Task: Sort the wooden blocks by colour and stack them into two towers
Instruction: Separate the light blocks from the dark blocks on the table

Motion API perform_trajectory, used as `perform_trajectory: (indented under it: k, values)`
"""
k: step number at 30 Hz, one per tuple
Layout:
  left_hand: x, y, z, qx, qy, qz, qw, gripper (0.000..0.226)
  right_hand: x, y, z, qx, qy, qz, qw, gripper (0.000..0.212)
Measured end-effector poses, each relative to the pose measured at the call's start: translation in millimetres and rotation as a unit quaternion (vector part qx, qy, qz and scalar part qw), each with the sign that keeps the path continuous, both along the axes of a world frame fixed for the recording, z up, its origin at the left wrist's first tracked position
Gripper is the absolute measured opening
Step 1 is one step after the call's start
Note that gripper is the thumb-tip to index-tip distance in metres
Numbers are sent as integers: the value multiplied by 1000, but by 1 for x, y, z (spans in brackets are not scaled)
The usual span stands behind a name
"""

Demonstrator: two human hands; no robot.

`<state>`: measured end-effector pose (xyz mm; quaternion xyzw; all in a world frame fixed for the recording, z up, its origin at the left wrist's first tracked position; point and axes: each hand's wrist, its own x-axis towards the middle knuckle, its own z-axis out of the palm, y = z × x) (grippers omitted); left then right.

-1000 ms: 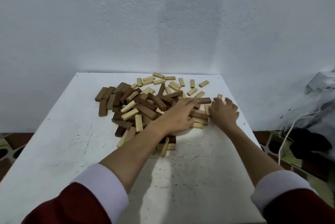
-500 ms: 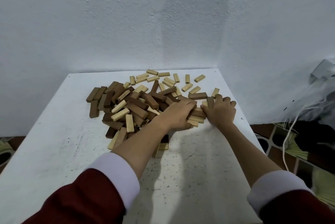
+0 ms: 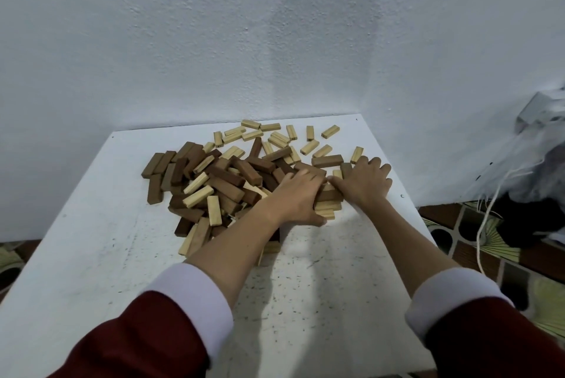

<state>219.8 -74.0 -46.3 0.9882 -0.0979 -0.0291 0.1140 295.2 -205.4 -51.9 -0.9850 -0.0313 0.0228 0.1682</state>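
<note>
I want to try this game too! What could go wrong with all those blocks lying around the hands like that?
1. The left hand and right hand squeeze a small mixed bunch of blocks; brown and pale ones together could end up in one tower.
2. The pale block and the brown block lie near the table's right edge; a sweep of the right hand might knock them off.
3. Pulling blocks out may make the jumbled pile slide and scatter.
</note>
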Motion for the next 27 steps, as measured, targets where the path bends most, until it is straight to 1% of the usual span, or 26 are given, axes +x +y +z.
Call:
perform_trajectory:
  k: [4,8,10,12,14,16,17,19,21,23,25,27]
  values:
    - [-1,-3,-3,-25,3,27,999,91,0,4,5,16,27,-11,999,56]
    - [-6,-4,-5,-49,5,41,998,96,-4,3,4,28,43,-25,998,50]
    - [-8,-2,-2,-64,-5,44,997,94,-6,3,5,74,47,-51,995,50]
    - [-10,1,3,-77,-21,50,996,91,-4,3,9,143,59,-77,985,50]
    - [-11,5,13,-76,-40,60,994,91,-5,6,20,198,66,-76,975,47]
    - [-14,12,27,-70,-57,80,993,89,-6,13,32,236,61,-56,968,41]
    - [-17,19,33,-82,-73,102,989,86,-9,19,40,256,57,-45,964,38]
    - [-25,38,43,-137,-104,161,972,84,-18,36,51,301,50,-17,952,34]
    - [-37,62,47,-186,-127,212,951,89,-29,58,59,326,44,26,944,35]
    - [-53,88,45,-189,-140,261,936,90,-41,85,61,332,60,67,939,35]
    - [-70,111,39,-184,-166,309,918,87,-53,112,59,319,69,109,939,34]
    - [-82,129,29,-169,-182,329,911,78,-62,133,52,259,38,161,951,47]
